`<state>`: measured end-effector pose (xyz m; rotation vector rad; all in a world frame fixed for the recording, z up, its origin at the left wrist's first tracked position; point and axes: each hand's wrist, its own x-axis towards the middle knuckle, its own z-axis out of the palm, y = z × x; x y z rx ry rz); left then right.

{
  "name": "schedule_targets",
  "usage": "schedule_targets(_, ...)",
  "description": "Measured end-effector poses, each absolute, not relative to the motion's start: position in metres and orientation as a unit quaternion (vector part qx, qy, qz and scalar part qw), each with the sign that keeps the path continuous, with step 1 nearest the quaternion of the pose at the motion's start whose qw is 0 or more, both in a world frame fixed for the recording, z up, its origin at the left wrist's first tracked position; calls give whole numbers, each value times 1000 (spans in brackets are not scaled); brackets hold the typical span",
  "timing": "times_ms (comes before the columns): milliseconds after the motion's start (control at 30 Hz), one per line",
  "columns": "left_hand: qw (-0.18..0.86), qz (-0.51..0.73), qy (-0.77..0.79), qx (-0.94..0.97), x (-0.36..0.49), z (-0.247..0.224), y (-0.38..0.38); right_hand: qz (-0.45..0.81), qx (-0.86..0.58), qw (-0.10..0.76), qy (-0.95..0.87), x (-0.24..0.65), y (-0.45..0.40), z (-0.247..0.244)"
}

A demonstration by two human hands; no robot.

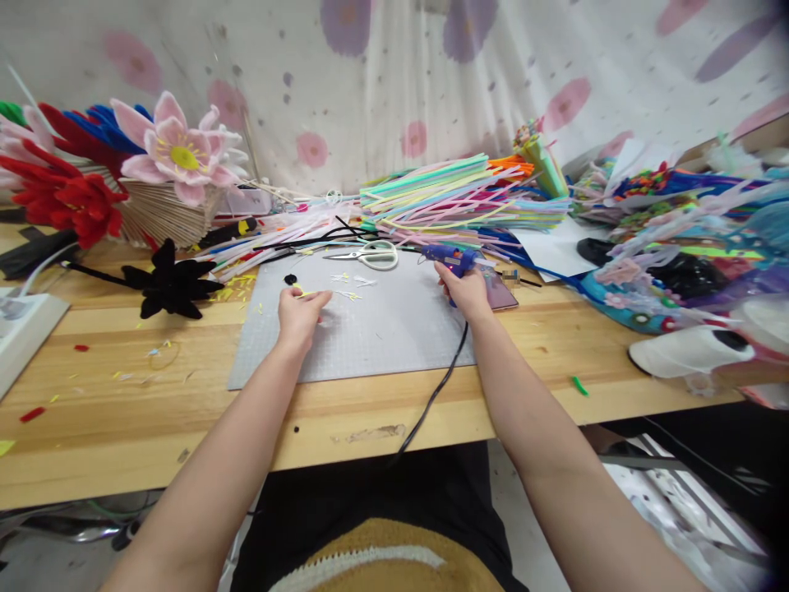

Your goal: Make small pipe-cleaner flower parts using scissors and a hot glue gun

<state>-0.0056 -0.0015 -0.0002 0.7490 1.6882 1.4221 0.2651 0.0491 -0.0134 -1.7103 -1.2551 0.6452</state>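
Observation:
My left hand [301, 316] is closed in a pinch on a small yellow piece [298, 289] over the left part of the grey cutting mat [382, 345]. A small black piece [290, 280] shows just beyond its fingertips. My right hand [462, 289] is wrapped round a blue glue gun [449, 257] at the mat's right edge, and a black cord [439, 388] hangs down toward the table's front. Scissors [379, 256] lie at the back of the mat. Small white and yellow bits [348, 294] are scattered between my hands.
Pipe cleaners [431, 197] are piled behind the mat. At the left are a black fuzzy flower [169, 284], a pink flower [178, 152], red flowers [80, 205] and a power strip [28, 329]. A phone [500, 293] lies beside the glue gun; a white roll [690, 353] is far right.

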Motion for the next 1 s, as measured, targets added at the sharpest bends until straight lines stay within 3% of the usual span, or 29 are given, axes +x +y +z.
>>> schedule_targets(200,391,586,647,291,-6,0,-1,173,-718,396,-545,259,58,-20)
schedule_targets(300,401,602,628,289,-7,-2,0,136,-673,461,-562,257,59,-17)
schedule_targets(400,415,618,605,282,-7,-3,0,20,-625,551,-552,257,50,-2)
schedule_targets(500,425,626,592,278,-7,-2,0,-78,-580,579,-567,243,33,19)
schedule_targets(567,433,624,589,278,-6,-1,0,-42,-550,551,-627,222,22,26)
schedule_targets(700,444,620,581,284,-5,1,-2,239,-484,403,-740,163,8,20)
schedule_targets(767,447,622,574,290,-5,1,-3,308,-459,353,-755,137,5,12)
schedule_targets(1000,447,627,562,302,-7,0,-4,212,-496,317,-780,107,6,7)
